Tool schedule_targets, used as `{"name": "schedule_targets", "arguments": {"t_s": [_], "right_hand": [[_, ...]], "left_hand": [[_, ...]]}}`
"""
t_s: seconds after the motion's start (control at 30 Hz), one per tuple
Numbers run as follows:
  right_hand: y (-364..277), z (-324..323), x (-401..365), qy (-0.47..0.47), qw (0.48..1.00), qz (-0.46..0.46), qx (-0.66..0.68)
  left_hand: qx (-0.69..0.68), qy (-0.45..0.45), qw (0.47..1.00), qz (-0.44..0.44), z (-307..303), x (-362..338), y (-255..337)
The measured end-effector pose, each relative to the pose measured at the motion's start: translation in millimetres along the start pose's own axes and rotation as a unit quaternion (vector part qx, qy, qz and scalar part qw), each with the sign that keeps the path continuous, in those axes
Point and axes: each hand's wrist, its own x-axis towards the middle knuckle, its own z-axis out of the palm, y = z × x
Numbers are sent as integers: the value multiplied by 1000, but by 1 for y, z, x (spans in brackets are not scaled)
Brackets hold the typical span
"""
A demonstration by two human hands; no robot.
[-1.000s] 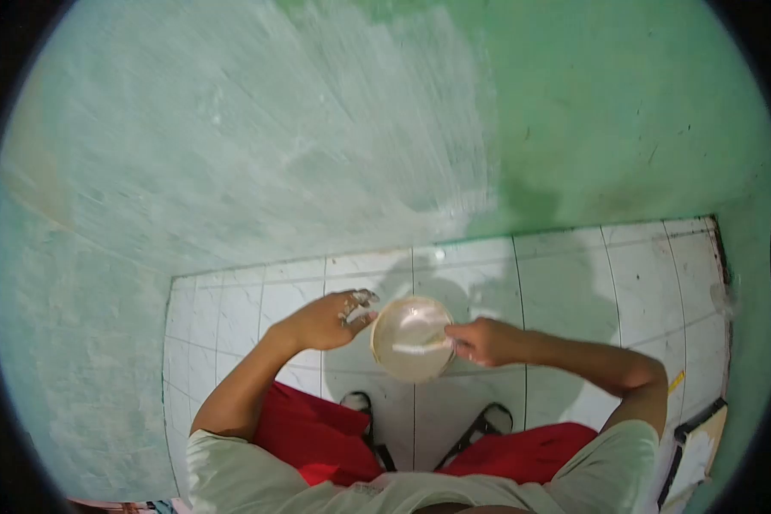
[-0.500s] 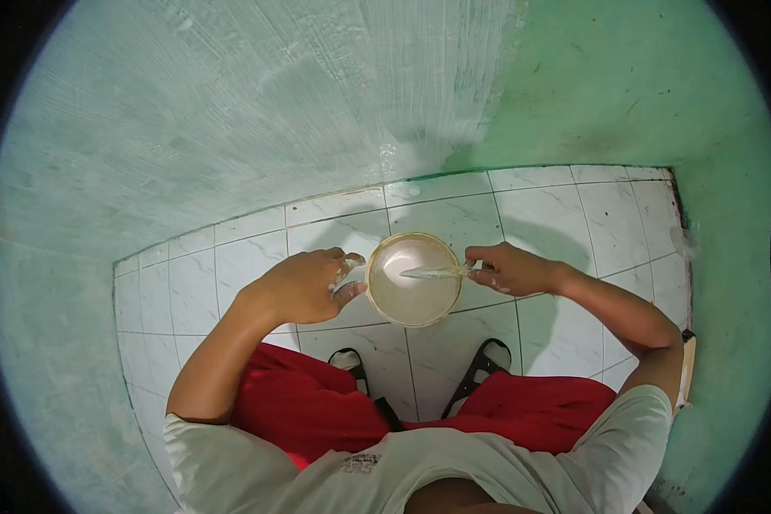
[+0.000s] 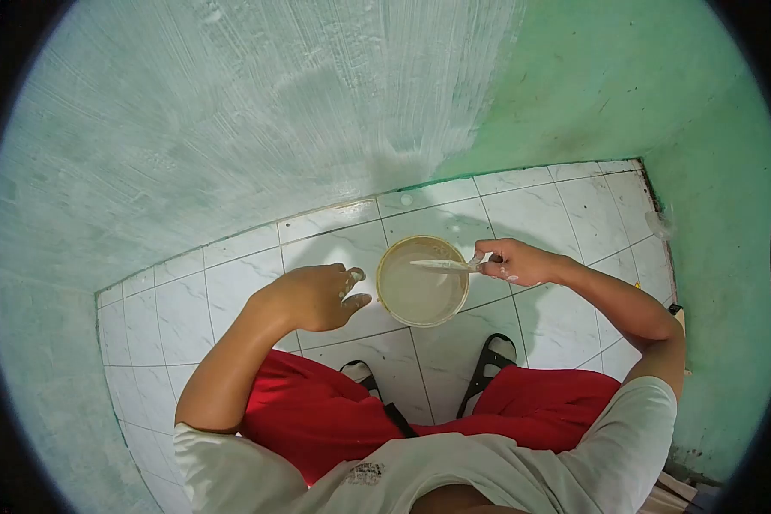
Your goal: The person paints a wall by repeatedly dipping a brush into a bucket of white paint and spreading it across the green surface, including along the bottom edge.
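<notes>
My right hand [image 3: 522, 262] is closed around the handle end of a paintbrush [image 3: 438, 266], whose pale bristles taper to a point over the bucket. Below the brush stands a round bucket [image 3: 423, 325] with a yellowish rim and thin whitish paint [image 3: 420, 300] inside. To the left of the bucket hovers my left hand [image 3: 319, 296], its thumb and fingers apart and nothing between them. A small gap separates it from the rim. White paint spots both hands.
White wet-looking streaks cover the left part of the wall [image 3: 317, 111]; the right part is bare green [image 3: 574, 94]. White floor tiles [image 3: 351, 244] surround the bucket. My sandalled feet [image 3: 493, 355] are just behind it. A corner wall rises at the right.
My left hand has moved slightly left, away from the bucket's rim. The brush has turned a little and sits higher over the bucket. The whole view has shifted slightly.
</notes>
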Motion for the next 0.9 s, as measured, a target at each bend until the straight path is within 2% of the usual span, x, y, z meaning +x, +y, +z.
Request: {"name": "schedule_targets", "arguments": {"t_s": [0.07, 0.2, 0.27, 0.37, 0.5, 0.57, 0.7, 0.77, 0.9], "right_hand": [[6, 2, 2, -19, 996, -18, 87], [9, 3, 6, -2, 998, -69, -3], [6, 2, 4, -26, 997, -30, 62], [12, 1, 4, -23, 999, -23, -6], [19, 2, 1, -7, 998, -52, 15], [21, 1, -2, -26, 996, -45, 69], [26, -1, -6, -6, 999, -20, 41], [29, -2, -8, -36, 991, 7, 127], [27, 0, -14, -4, 998, -24, 66]], "left_hand": [[-3, 9, 1000, -4, 4, -10, -2], [-12, 4, 1000, -26, -2, -32, 10], [-12, 8, 1000, -26, -1, -37, 13], [-12, 12, 1000, -14, 6, -35, 12], [-11, 10, 1000, -13, 5, -34, 16], [-8, 20, 1000, -2, 8, -32, 13], [9, 24, 1000, 7, 8, -27, 17], [9, 17, 1000, 2, 5, -28, 22], [8, 18, 1000, 13, 8, -23, 22]]}}
